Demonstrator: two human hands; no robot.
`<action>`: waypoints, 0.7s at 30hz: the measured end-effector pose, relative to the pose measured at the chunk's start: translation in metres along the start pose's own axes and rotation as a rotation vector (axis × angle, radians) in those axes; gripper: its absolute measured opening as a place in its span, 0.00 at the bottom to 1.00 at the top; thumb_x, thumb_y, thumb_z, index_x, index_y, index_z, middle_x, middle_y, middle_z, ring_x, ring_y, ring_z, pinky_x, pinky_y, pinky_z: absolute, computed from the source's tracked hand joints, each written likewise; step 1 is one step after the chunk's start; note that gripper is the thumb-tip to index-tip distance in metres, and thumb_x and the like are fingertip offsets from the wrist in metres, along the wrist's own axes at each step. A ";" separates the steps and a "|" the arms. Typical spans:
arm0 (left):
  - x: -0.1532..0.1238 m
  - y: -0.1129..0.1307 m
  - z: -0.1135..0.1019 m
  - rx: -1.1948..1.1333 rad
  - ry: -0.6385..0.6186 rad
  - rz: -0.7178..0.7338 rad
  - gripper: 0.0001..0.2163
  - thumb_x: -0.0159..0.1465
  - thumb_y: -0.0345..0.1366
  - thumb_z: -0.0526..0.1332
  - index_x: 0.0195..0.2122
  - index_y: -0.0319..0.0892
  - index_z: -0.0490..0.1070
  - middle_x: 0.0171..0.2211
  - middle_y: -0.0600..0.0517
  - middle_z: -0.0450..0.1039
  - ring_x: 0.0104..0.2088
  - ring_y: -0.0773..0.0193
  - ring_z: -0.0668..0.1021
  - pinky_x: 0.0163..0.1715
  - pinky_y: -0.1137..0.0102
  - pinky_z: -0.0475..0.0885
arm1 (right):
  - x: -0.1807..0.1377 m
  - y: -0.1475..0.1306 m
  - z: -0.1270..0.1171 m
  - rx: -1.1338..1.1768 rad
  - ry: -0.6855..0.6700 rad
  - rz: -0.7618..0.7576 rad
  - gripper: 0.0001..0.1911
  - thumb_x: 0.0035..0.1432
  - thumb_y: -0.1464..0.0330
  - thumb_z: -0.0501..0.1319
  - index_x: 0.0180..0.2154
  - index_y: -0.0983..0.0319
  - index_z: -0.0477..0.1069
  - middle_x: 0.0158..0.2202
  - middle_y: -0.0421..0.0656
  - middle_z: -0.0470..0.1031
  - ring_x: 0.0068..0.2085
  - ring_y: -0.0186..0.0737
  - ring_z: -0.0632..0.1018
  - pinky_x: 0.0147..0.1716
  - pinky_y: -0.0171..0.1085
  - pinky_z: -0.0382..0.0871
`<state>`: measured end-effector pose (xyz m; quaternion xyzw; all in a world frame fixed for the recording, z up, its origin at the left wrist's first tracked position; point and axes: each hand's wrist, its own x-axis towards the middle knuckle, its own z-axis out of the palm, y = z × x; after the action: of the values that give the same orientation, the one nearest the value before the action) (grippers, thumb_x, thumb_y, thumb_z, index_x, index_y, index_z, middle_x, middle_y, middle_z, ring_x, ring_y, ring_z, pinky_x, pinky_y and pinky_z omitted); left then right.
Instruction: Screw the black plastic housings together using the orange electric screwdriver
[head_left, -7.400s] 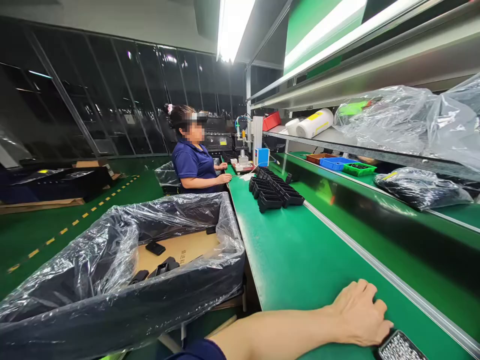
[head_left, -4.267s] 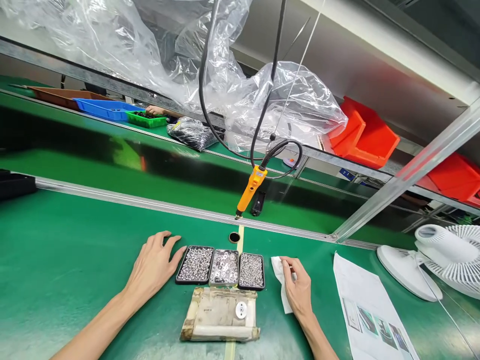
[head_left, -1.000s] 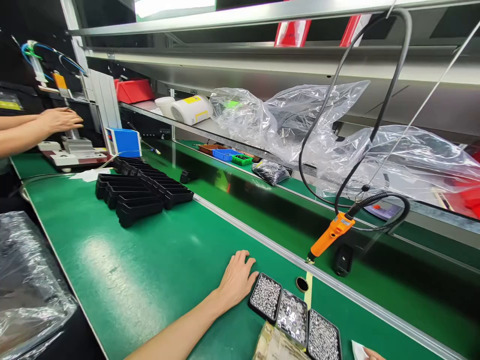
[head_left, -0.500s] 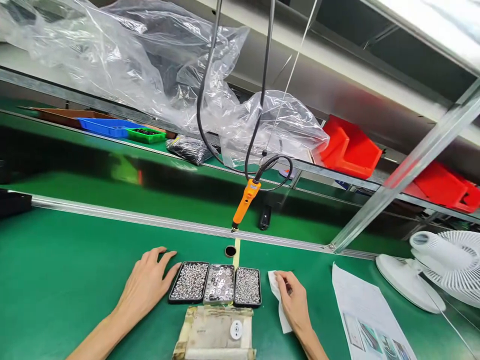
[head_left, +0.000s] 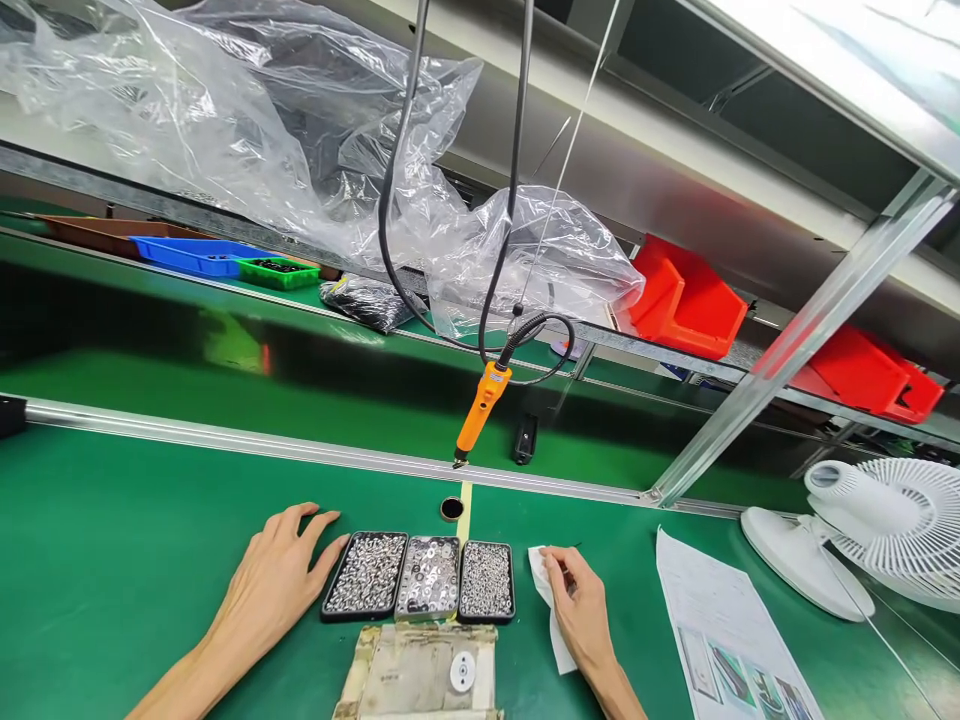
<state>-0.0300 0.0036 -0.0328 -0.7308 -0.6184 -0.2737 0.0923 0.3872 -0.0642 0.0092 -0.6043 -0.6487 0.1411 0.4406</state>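
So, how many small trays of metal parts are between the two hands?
3, in one row: the left tray beside the left hand, the middle tray, and the right tray nearer the right hand.

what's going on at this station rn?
A person sits at a green bench. The left hand lies flat beside three small trays of screws and washers; the right hand rests on a white cloth. An orange electric screwdriver hangs untouched above.

Smooth green bench mat (head_left: 135, 560) — shiny metal screws (head_left: 366, 572), crinkled clear plastic (head_left: 225, 120).
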 end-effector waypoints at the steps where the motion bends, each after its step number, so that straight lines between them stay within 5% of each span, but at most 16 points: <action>1: 0.000 0.000 0.000 0.002 -0.002 -0.002 0.26 0.71 0.50 0.44 0.52 0.39 0.74 0.53 0.40 0.66 0.54 0.46 0.70 0.48 0.54 0.70 | 0.000 0.000 0.000 0.002 -0.003 0.001 0.17 0.71 0.55 0.54 0.42 0.58 0.78 0.36 0.43 0.77 0.31 0.38 0.73 0.31 0.35 0.64; 21: 0.000 -0.005 -0.007 -0.007 -0.060 0.003 0.27 0.70 0.50 0.44 0.52 0.37 0.74 0.52 0.37 0.68 0.53 0.41 0.71 0.50 0.50 0.70 | 0.002 -0.005 0.002 0.015 0.027 -0.005 0.16 0.71 0.60 0.55 0.41 0.60 0.78 0.36 0.43 0.77 0.34 0.37 0.75 0.34 0.35 0.66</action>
<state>-0.0362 0.0015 -0.0280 -0.7399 -0.6188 -0.2539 0.0715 0.3825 -0.0626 0.0120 -0.6013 -0.6430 0.1368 0.4541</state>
